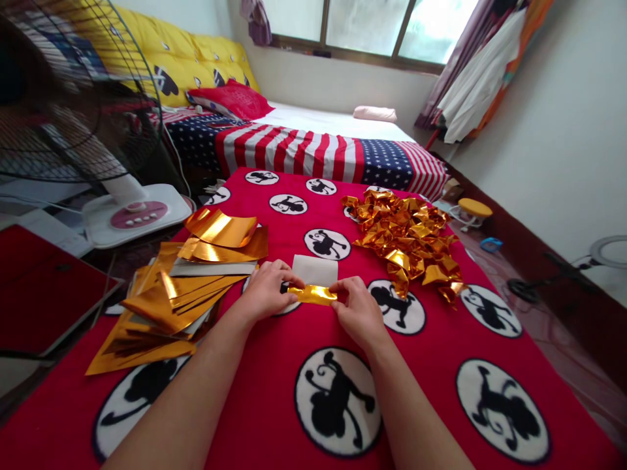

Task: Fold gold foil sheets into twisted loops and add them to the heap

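A small sheet of gold foil paper (314, 267) lies on the red cloth in front of me, its whitish side up and its near edge folded over into a shiny gold strip. My left hand (270, 288) pinches the left end of that strip between thumb and fingers. At the right end, my right hand (358, 307) pinches it the same way. To the left is a loose stack of flat gold foil sheets (196, 287), some with a pale back showing. On the right lies a heap of folded gold foil pieces (406, 228).
The red cloth (264, 405) with monkey prints covers the table. An electric fan (137, 212) stands at the left, beside a dark red panel (44, 287). Behind the table is a bed (304, 153); a yellow stool (474, 207) sits on the floor to the right.
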`<state>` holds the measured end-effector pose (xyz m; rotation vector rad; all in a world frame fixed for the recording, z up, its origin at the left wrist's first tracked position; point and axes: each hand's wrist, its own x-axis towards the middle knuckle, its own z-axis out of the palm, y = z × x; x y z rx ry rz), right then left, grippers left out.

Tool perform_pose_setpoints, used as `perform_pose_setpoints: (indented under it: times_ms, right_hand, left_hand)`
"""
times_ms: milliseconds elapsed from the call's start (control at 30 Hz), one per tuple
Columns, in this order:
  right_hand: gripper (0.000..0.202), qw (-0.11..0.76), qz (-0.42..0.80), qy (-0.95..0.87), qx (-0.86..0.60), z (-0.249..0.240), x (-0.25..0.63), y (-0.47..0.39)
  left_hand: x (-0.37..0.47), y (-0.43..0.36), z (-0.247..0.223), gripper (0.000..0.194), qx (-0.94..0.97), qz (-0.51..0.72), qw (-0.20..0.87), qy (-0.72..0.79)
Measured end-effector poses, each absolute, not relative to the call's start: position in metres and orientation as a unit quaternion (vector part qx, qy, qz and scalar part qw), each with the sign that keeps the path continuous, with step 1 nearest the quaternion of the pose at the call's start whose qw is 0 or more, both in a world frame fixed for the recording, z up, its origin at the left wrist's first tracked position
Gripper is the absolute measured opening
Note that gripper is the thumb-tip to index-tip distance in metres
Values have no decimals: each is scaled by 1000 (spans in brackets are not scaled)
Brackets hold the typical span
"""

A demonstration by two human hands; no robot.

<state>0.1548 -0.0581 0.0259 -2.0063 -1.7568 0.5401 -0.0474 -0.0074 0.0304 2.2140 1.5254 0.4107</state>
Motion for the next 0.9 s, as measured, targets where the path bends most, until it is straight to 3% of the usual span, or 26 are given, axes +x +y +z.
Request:
perform_pose_setpoints:
  times_ms: [233,400,567,700,900]
  right_hand:
    - [36,283,207,-622,-700,18,165,-56]
    - [34,389,74,-653,-646,17,133,-73]
    - [74,226,125,-777,-574,13,79,-100]
    - [95,153,134,-782,-590,10,79,-106]
    - [93,101,72,-743,-657,3,121,-99]
  left_hand:
    - [-49,-6,25,26,797,161,210,542]
    - [-49,-7,24,25,797,164,205,543]
    - [-50,-6,22,26,799,160,196,545]
    - [-50,-7,23,25,801,158,193,545]
    - [-51,-5,23,26,801,157,202,542]
